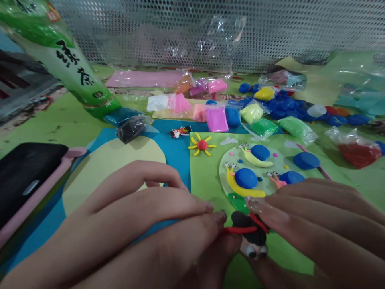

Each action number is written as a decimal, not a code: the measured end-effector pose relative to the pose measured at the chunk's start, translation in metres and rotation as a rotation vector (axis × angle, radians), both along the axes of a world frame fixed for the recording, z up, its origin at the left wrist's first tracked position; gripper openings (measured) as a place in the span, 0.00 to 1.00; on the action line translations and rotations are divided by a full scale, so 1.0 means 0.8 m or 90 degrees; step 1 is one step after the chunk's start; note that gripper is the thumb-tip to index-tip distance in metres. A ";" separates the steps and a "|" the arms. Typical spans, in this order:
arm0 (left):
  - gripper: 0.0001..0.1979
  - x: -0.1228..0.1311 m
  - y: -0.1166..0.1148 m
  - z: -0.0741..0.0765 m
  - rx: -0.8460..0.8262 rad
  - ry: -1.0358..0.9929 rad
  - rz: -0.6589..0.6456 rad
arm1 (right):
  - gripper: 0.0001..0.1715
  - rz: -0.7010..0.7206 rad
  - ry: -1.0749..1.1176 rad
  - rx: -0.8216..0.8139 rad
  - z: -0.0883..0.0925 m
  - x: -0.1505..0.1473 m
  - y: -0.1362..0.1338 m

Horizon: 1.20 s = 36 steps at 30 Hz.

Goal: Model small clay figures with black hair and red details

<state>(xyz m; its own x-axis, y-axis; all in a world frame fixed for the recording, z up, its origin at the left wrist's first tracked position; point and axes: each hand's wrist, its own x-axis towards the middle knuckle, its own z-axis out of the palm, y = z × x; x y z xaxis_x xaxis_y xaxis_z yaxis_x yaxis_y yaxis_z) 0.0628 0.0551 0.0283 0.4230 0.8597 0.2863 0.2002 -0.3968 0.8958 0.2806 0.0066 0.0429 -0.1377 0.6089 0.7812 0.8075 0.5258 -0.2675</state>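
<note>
Between my hands is a small black clay figure (258,237) with bulging white-and-black eyes at its near end. My left hand (153,216) is closed, its thumb and finger pinching the left end of a red clay strip (242,230) that runs across the figure. From the other side, my right hand (315,224) has its fingers closed around the figure, close to a second red strip. Just beyond lies a green card (207,172) bearing clay snails with blue cap shells and a red-and-yellow clay sun (201,145). The underside of the figure is hidden by my fingers.
At left stand a green tea bottle (78,72) and a black phone-like device (30,180). Behind the card are several bagged clay pieces, including a purple one (217,119), and a heap of blue caps (285,106). A perforated metal panel (180,36) closes the back.
</note>
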 end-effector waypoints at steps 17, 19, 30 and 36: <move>0.12 0.017 0.008 0.022 0.311 0.205 0.014 | 0.15 -0.034 -0.027 -0.028 -0.010 -0.024 -0.006; 0.14 0.022 0.017 0.022 0.295 0.123 -0.016 | 0.14 -0.029 -0.034 -0.049 -0.010 -0.028 -0.006; 0.16 0.028 0.002 0.011 0.159 0.064 0.075 | 0.23 -0.034 0.117 0.058 -0.008 -0.024 -0.003; 0.18 0.023 -0.003 0.008 0.073 0.065 0.037 | 0.20 -0.031 0.115 0.033 -0.010 -0.028 -0.002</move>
